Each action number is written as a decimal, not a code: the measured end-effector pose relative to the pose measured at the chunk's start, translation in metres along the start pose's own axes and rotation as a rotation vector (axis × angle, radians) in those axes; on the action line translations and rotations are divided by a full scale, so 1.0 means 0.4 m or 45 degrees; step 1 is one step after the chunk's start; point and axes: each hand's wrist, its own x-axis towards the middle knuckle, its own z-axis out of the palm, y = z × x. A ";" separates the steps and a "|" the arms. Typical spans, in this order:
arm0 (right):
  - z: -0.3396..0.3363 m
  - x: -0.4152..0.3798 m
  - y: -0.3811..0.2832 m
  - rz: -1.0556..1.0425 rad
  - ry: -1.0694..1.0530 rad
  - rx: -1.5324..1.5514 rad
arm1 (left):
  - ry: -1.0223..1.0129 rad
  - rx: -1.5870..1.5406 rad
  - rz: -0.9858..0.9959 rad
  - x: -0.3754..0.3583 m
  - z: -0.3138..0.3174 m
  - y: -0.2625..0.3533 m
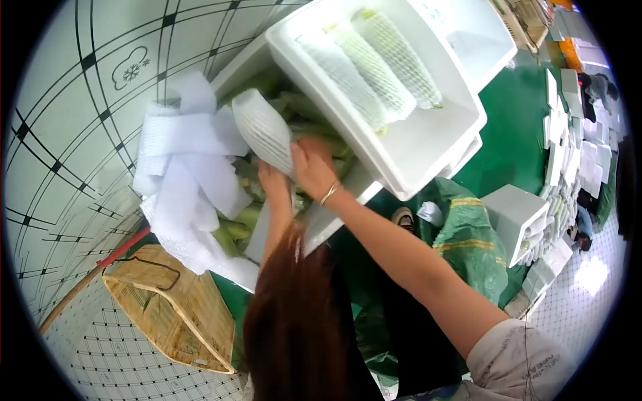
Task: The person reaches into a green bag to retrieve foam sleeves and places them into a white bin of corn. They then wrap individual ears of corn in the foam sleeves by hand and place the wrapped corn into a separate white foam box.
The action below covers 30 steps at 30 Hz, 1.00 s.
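Note:
A white foam net sleeve [262, 131] hangs bulging over the vegetable box, its lower end between my two hands. My left hand [274, 185] is closed at that lower end, from underneath. Against the right edge of the same sleeve, my right hand [314, 168] has its fingers bent in, slightly blurred. Beneath both hands lie long green vegetables [235, 230] in a white box. Flat foam net sleeves [190, 144] are heaped on the left side of this box.
A white foam box [461, 137] at upper right holds several sleeved green vegetables [371, 67]. A wicker basket [177, 314] stands lower left beside a wooden pole [70, 297]. Right of my legs is a green sack [468, 240]; white boxes [511, 217] and people are farther right.

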 end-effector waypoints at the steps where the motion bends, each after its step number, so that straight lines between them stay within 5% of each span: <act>1: -0.021 -0.032 -0.035 -0.003 0.013 -0.017 | -0.013 -0.017 0.001 -0.047 0.022 0.057; 3: -0.040 -0.117 -0.101 0.070 0.146 -0.046 | 0.113 -0.222 -0.188 -0.137 0.054 0.161; 5: -0.117 -0.190 -0.144 -0.041 0.060 -0.184 | 0.127 0.021 -0.333 -0.214 0.046 0.189; 8: -0.276 -0.325 -0.226 -0.121 -0.157 -0.090 | 0.347 -0.219 -0.315 -0.393 0.079 0.287; 10: -0.402 -0.352 -0.284 -0.209 -0.106 -0.180 | 0.021 0.045 0.051 -0.458 0.111 0.369; 13: -0.529 -0.273 -0.368 -0.075 -0.039 0.055 | -0.341 -0.154 0.189 -0.452 0.238 0.422; 15: -0.584 -0.162 -0.380 0.024 -0.139 -0.206 | -0.400 -0.485 0.130 -0.465 0.362 0.459; 16: -0.591 -0.097 -0.338 0.084 -0.029 -0.211 | -0.375 0.016 0.406 -0.437 0.389 0.433; 19: -0.620 0.056 -0.252 0.152 0.075 -0.142 | -0.230 0.049 0.181 -0.384 0.474 0.453; 21: -0.604 0.109 -0.183 -0.256 0.229 -0.377 | -0.189 0.388 0.445 -0.354 0.487 0.375; 23: -0.567 0.131 -0.116 -0.317 0.271 -0.473 | -0.257 0.452 0.420 -0.355 0.438 0.352; 25: -0.524 0.134 -0.094 -0.419 0.453 -1.061 | -0.063 0.199 0.453 -0.362 0.353 0.314; 28: -0.468 -0.027 -0.227 -0.727 0.493 -0.799 | 0.250 0.516 0.384 -0.353 0.116 0.252; 30: -0.341 -0.160 -0.259 -0.465 0.140 -0.410 | 0.350 1.062 0.357 -0.315 -0.045 0.195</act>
